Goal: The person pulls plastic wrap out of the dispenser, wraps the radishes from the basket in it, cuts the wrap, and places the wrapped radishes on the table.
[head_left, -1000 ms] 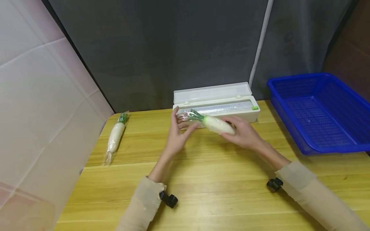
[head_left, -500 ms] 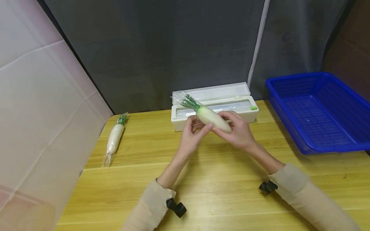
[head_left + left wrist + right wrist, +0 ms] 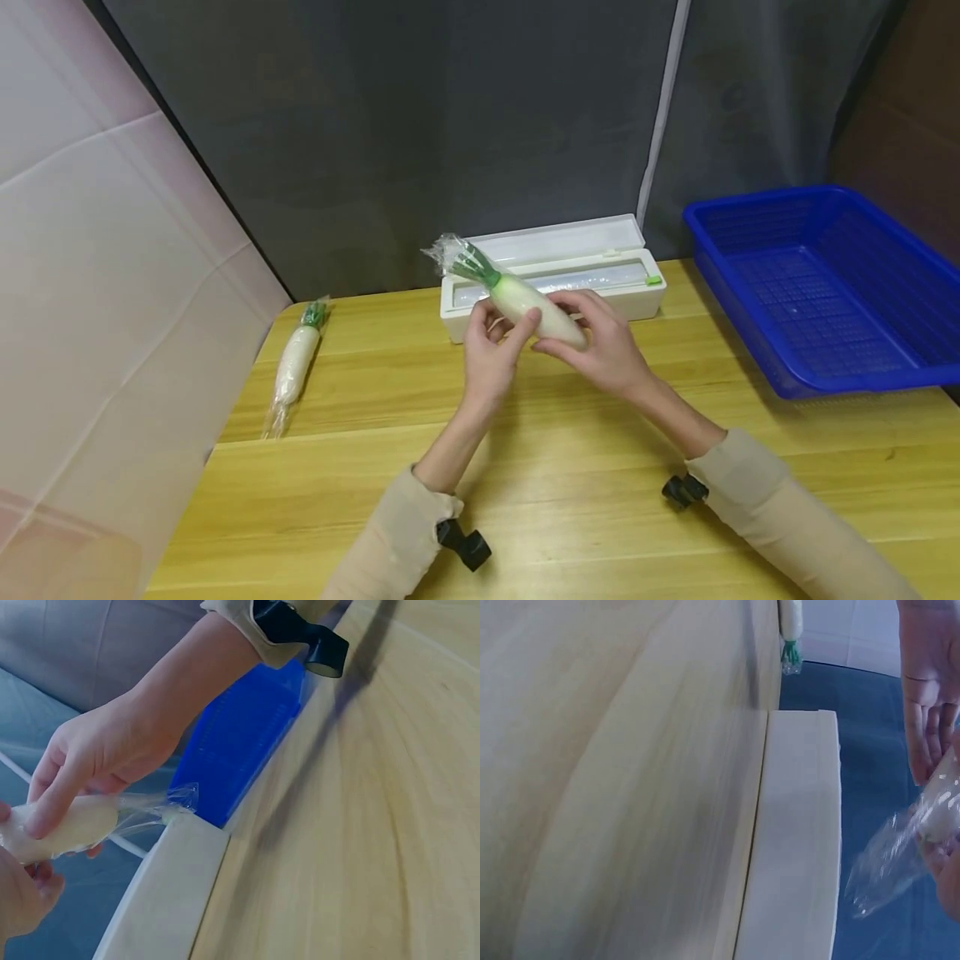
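A white radish with green leaf stubs (image 3: 517,293), wrapped in clear plastic film, is held aslant over the front of a white film box. My left hand (image 3: 487,362) grips the radish's near side, thumb on top. My right hand (image 3: 609,343) holds its lower right end between thumb and fingers. Loose film (image 3: 447,250) sticks out past the leaves at the upper left. From the left wrist, the radish (image 3: 79,825) shows between both hands, a film tail (image 3: 161,806) trailing from its end. In the right wrist view, crumpled film (image 3: 889,859) hangs from the radish.
The white film box (image 3: 555,304) has its lid (image 3: 562,237) raised and a roll of film (image 3: 592,279) inside. Another wrapped radish (image 3: 296,362) lies at the table's left. A blue plastic basket (image 3: 787,367) stands at the right. A dark curtain (image 3: 360,150) backs the table.
My left hand has moved from the leaf end to the radish's body. The radish has swung leaf-end up and shifted slightly left, with both hands holding it.
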`<state>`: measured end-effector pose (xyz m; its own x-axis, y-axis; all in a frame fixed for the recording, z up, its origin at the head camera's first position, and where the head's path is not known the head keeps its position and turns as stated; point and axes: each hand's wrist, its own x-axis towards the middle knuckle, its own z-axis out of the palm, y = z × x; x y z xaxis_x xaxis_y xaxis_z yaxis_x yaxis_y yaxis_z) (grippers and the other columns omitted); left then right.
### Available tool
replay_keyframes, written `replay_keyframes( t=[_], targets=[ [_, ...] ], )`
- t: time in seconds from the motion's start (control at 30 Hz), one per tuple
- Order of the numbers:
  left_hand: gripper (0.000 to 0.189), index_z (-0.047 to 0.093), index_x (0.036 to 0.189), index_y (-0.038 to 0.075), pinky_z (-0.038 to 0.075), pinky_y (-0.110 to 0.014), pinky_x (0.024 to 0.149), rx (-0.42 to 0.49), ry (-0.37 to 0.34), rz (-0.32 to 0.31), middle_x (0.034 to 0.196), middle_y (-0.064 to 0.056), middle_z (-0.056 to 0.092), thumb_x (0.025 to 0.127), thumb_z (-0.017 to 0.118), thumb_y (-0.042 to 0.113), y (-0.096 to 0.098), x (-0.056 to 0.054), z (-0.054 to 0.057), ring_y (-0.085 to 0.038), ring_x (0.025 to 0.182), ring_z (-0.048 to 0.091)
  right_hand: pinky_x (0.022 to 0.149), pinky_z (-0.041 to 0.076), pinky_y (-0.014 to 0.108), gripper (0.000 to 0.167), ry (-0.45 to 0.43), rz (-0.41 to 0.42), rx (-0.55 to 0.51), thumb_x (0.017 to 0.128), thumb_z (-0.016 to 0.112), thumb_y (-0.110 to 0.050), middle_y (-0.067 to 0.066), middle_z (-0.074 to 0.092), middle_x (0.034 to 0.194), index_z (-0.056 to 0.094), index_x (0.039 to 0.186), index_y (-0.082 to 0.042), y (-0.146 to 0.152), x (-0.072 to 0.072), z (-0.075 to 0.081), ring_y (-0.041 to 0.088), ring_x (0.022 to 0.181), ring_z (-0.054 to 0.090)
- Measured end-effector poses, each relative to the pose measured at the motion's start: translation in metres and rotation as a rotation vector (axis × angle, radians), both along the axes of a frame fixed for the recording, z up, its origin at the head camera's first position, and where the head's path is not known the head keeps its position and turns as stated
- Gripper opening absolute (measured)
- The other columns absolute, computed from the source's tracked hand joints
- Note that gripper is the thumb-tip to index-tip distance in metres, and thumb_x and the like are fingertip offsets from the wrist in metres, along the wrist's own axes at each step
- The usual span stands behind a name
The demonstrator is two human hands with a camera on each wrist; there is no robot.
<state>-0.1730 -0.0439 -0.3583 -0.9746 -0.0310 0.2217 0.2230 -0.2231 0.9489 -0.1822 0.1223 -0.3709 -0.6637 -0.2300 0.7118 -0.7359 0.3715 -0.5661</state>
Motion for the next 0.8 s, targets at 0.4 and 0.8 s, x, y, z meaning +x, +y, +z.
replay_keyframes(
  t=[0.4,0.8],
  targets=[
    [0.040,0.052,0.124,-0.008,0.055,-0.024,0.079,0.048,0.090,0.073,0.111,-0.012,0.057,0.088,0.068,-0.001,-0.022,-0.010,0.004,-0.016,0.094,0.062,0.070,0.058,0.036,0.048,-0.066,0.027,0.007,0.087,0.078,-0.003,0.012,0.064,0.111,0.057,0.131,-0.001,0.005,0.000,-0.009,0.022,0.090,0.065],
    [0.041,0.056,0.124,-0.009,0.052,-0.019,0.075,-0.155,0.086,0.197,0.105,-0.008,0.055,0.087,0.068,0.004,-0.063,-0.021,0.006,-0.014,0.089,0.058,0.075,0.056,0.043,0.045,0.031,-0.044,0.211,0.092,0.071,-0.008,0.018,0.063,0.114,0.055,0.133,0.002,0.025,-0.003,-0.014,0.024,0.090,0.063]
  ],
)
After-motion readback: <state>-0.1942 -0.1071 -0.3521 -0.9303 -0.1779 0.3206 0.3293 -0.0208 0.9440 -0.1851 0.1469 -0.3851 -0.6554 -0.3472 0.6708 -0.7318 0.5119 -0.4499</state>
